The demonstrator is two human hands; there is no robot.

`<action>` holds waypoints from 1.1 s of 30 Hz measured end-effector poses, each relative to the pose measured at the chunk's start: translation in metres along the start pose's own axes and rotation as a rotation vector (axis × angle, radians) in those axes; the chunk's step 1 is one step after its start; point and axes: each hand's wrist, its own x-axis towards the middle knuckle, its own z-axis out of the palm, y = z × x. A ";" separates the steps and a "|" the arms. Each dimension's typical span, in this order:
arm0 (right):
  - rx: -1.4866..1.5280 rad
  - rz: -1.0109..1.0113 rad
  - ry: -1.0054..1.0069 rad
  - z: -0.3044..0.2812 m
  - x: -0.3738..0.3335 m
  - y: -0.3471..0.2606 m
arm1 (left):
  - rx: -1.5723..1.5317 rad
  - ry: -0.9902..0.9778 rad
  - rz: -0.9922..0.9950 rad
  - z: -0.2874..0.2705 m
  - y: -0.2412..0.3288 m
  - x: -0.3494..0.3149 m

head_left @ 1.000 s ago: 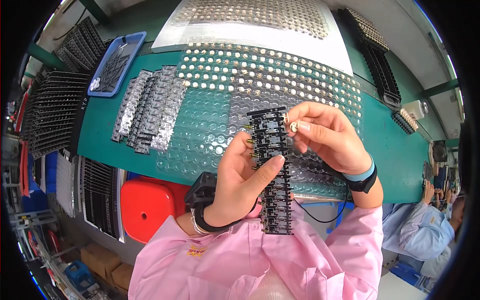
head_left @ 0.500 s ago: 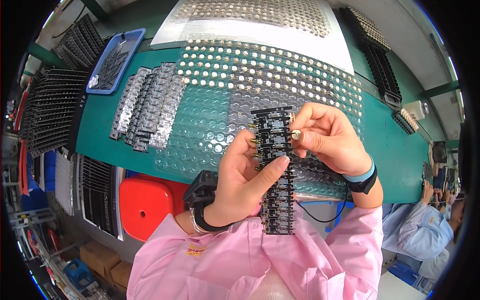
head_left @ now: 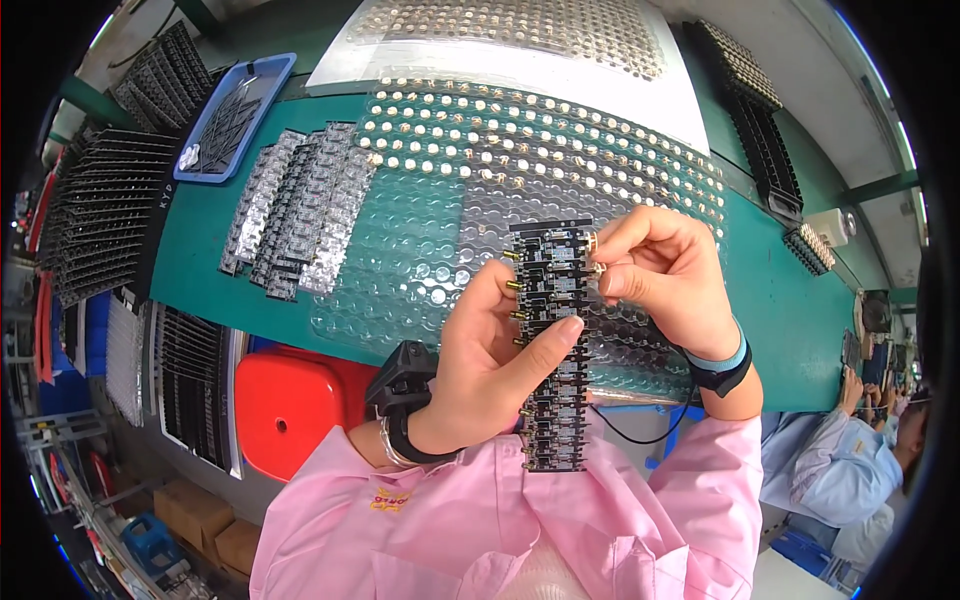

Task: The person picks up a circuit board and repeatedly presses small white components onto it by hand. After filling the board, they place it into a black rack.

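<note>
A long black panel of small circuit boards [head_left: 556, 400] hangs upright before my chest. My left hand [head_left: 485, 360] grips it, thumb across its front and fingers behind its left edge, where small brass-coloured connectors stick out. My right hand [head_left: 670, 275] is closed in a pinch at the panel's upper right edge. Between thumb and index finger is a small round whitish component [head_left: 598, 269], touching or very near the edge. Just above it, another pale component [head_left: 591, 243] sits on the same edge, beside my index finger.
Behind my hands, a clear blister tray [head_left: 410, 235] bears rows of small round components. Stacked board panels [head_left: 320, 215] and a blue tray [head_left: 205, 172] of thin dark pieces lie left. Racked panels [head_left: 110, 215] and a red stool [head_left: 290, 410] are farther left. A co-worker [head_left: 850, 460] sits right.
My right fingers have brought the round component up against the panel's edge, and its face has turned. The panel has shifted slightly right and down; my left hand keeps its grip.
</note>
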 end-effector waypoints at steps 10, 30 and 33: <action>-0.014 -0.078 -0.052 -0.004 -0.003 0.003 | 0.061 -0.024 0.008 -0.004 -0.004 0.000; -0.942 -0.232 -0.069 -0.029 0.034 0.014 | -0.058 0.261 -0.022 -0.042 0.013 -0.004; -1.093 -0.389 -0.245 -0.023 0.040 0.028 | -0.027 0.273 -0.022 -0.044 0.013 -0.007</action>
